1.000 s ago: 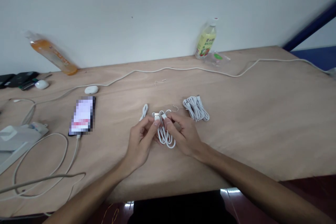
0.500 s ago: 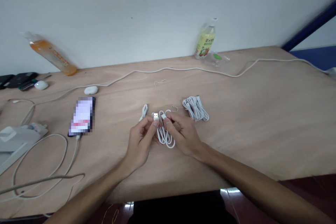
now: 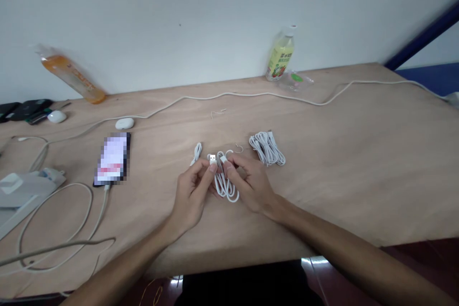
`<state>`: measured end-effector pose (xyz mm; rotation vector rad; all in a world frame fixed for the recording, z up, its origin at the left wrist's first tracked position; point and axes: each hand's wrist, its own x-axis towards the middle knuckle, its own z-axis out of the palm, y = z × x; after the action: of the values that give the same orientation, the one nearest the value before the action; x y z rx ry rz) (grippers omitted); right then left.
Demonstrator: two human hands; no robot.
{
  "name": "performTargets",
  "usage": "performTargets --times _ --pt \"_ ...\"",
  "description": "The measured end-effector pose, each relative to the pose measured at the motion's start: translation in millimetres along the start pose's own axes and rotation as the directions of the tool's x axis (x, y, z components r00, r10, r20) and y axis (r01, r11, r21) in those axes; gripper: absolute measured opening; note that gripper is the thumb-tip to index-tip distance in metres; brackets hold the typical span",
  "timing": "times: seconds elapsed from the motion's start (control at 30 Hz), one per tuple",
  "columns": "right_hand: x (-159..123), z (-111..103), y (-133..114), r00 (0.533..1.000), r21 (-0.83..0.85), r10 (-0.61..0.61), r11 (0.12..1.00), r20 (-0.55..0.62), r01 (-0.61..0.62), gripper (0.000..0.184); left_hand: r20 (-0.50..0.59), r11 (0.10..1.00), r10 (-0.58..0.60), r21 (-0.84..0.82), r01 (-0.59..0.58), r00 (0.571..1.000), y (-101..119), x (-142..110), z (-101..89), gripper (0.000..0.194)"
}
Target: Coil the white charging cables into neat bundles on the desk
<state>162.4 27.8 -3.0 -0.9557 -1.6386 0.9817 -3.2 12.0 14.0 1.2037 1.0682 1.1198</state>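
A coiled white USB cable (image 3: 225, 187) hangs in loops between my two hands, just above the table's middle. My left hand (image 3: 193, 191) pinches its USB plug between thumb and forefinger, metal end pointing away from me. Close beside it, my right hand (image 3: 251, 181) grips the other end of the same cable, with a white connector showing at the fingertips. Partly behind my left fingers lies a small white cable bundle (image 3: 196, 153). Several more coiled white cables (image 3: 267, 148) are piled just beyond my right hand.
On the left are a phone (image 3: 112, 158) plugged into a cord, a white earbud case (image 3: 125, 123) and a white power strip (image 3: 21, 196). An orange drink bottle (image 3: 73, 79) and a yellow one (image 3: 280, 60) lean at the wall. A long cord (image 3: 251, 94) crosses the table (image 3: 340, 172).
The USB plug in my left hand has turned slightly, its metal end now showing more plainly. Both hands otherwise stay in place.
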Motion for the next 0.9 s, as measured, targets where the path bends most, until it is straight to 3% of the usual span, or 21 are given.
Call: performTargets --times 0.9 --pt "-0.2 0.6 1.8 1.0 -0.011 0.001 1.0 -0.014 -0.001 0.035 0.001 0.995 0.069 0.068 -0.069 0.998 -4.8 -1.1 -0.9 0.031"
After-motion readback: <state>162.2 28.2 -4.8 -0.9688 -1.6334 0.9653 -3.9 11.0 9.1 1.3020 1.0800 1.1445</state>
